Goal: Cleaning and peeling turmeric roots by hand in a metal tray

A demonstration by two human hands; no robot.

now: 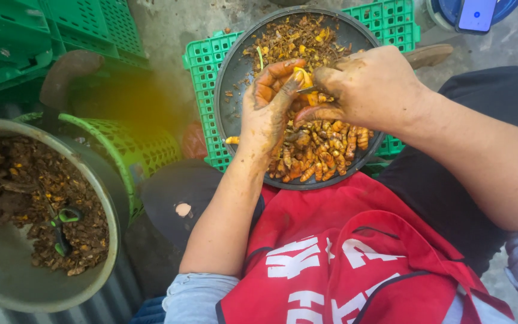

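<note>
Peeling in hand — left hand [268, 111] is curled round a small yellow-orange turmeric root [303, 77], thumb and fingers closed on it, over the middle of the round dark tray [230, 72]; right hand [368, 87] is closed round a small blade [308, 90], only a sliver of it showing between the two hands, edge set against the root; how much blade is hidden in the fist we cannot tell.

How we'd do it well: keep the root pinned at its ends so the skin side faces the blade; take shallow scrapes, since the flesh already shows bright yellow on the exposed patch; keep the left thumb behind the edge, not in its line; turn the root a little after every stroke — fingers look slick with stain, so grip firmly.

Layout: pile of unpeeled roots [319, 153] at the near side of the tray, just under the hands; scraps and peelings [292, 39] heaped at the far side; tray rests on a green crate [202, 66]; grey bucket [106, 198] of dark scraps sits well apart at near left, a green-handled tool [62, 225] lying in it; red apron [343, 252] near, below the tray.
</note>
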